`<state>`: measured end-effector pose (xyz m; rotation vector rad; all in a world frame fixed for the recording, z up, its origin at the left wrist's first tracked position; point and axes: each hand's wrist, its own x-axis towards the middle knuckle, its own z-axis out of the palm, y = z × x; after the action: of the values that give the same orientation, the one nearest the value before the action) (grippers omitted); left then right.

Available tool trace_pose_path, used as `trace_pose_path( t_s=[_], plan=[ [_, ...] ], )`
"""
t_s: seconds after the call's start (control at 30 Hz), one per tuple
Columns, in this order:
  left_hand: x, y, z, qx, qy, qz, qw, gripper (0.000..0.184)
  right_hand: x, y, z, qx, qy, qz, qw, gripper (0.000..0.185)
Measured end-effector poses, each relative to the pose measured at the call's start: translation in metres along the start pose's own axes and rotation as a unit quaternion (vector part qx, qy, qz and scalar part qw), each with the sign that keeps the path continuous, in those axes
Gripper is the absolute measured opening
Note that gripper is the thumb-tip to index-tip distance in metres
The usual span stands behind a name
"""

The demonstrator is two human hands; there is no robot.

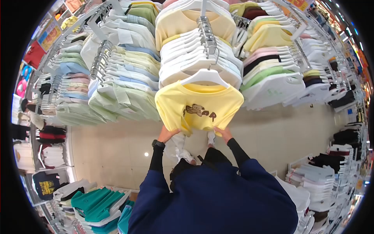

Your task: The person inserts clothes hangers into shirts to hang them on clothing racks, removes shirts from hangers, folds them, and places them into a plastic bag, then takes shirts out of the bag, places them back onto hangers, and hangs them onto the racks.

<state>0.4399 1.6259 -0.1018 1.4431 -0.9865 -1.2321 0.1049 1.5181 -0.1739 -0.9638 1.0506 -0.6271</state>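
– Navy top [214, 195] closest, filling 6 o'clock. What are the hands up to?

– Left hand [168, 134] has the yellow shirt [230, 99] by its lower edge, at the shirt's 7 o'clock, fingers closed on cloth. Right hand [224, 134] pinches the same edge at 5 o'clock.

– And the shirt itself?

– Near the middle of the view, front outward, with a brown bear print [196, 110]. Its shoulders are on a white hanger [205, 78], hook up at 12 o'clock by the rail [206, 33]. I can't tell if it's hooked on.

– Around it?

– White shirts [187, 58] behind, towards 12. Pale green shirts [117, 97] at 9. Watch [158, 144] on the left wrist.
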Motion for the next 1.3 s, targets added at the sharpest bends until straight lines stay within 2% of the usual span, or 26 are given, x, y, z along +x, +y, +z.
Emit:
trace_pose_path(
  t_s=[0.1, 0.17, 0.2, 0.3, 0.33, 0.4, 0.43, 0.47, 0.53, 0.63, 0.7, 0.87, 1.03, 1.2, 1.3],
  plan=[
    [-0.013, -0.027, 0.001, 0.104, -0.035, 0.047, 0.993, 0.048, -0.012, 0.021, 0.013, 0.028, 0.028, 0.002, 0.999, 0.05],
    [-0.028, -0.032, 0.012, 0.028, -0.023, 0.004, 0.999, 0.047, -0.025, 0.029, 0.017, 0.011, 0.022, 0.004, 1.0, 0.05],
    [-0.034, -0.034, 0.016, -0.009, -0.017, -0.019, 1.0, 0.046, -0.029, 0.032, 0.014, -0.042, 0.002, 0.062, 0.997, 0.052],
    [-0.046, -0.053, 0.015, 0.009, -0.04, -0.07, 0.997, 0.043, -0.045, 0.042, 0.023, -0.01, -0.031, 0.102, 0.994, 0.054],
    [-0.048, -0.064, 0.014, 0.003, -0.017, -0.065, 0.998, 0.037, -0.045, 0.056, 0.025, -0.04, -0.01, 0.099, 0.994, 0.054],
    [-0.054, -0.088, 0.01, -0.01, 0.032, -0.056, 0.998, 0.025, -0.048, 0.069, 0.024, 0.031, 0.005, 0.083, 0.996, 0.052],
    [-0.059, -0.087, 0.002, -0.028, 0.071, -0.087, 0.993, 0.02, -0.053, 0.075, 0.023, 0.067, 0.011, 0.078, 0.995, 0.05],
    [-0.062, -0.08, -0.009, -0.046, 0.111, -0.119, 0.986, 0.017, -0.055, 0.077, 0.013, 0.085, 0.021, 0.097, 0.991, 0.049],
    [-0.071, -0.067, -0.024, -0.081, 0.196, -0.097, 0.973, 0.016, -0.055, 0.074, -0.022, 0.12, 0.04, 0.137, 0.982, 0.047],
    [-0.078, -0.057, -0.037, -0.024, 0.215, -0.064, 0.974, 0.017, -0.072, 0.024, -0.062, 0.066, 0.045, 0.109, 0.991, 0.046],
    [-0.089, -0.013, -0.029, -0.008, 0.194, -0.068, 0.979, 0.02, -0.09, -0.011, -0.08, 0.015, 0.014, 0.083, 0.996, 0.046],
    [-0.106, 0.036, 0.005, -0.035, 0.208, -0.081, 0.974, 0.02, -0.132, -0.093, -0.091, 0.095, -0.074, 0.059, 0.991, 0.048],
    [-0.124, 0.059, 0.036, -0.049, 0.252, -0.066, 0.964, 0.018, -0.15, -0.132, -0.1, 0.191, -0.128, 0.043, 0.972, 0.049],
    [-0.142, 0.069, 0.046, -0.04, 0.232, -0.05, 0.971, 0.02, -0.164, -0.149, -0.094, 0.34, -0.187, 0.053, 0.92, 0.053],
    [-0.14, 0.063, 0.053, -0.116, 0.242, -0.021, 0.963, 0.024, -0.164, -0.155, -0.078, 0.524, -0.274, 0.037, 0.805, 0.055]
  ],
)
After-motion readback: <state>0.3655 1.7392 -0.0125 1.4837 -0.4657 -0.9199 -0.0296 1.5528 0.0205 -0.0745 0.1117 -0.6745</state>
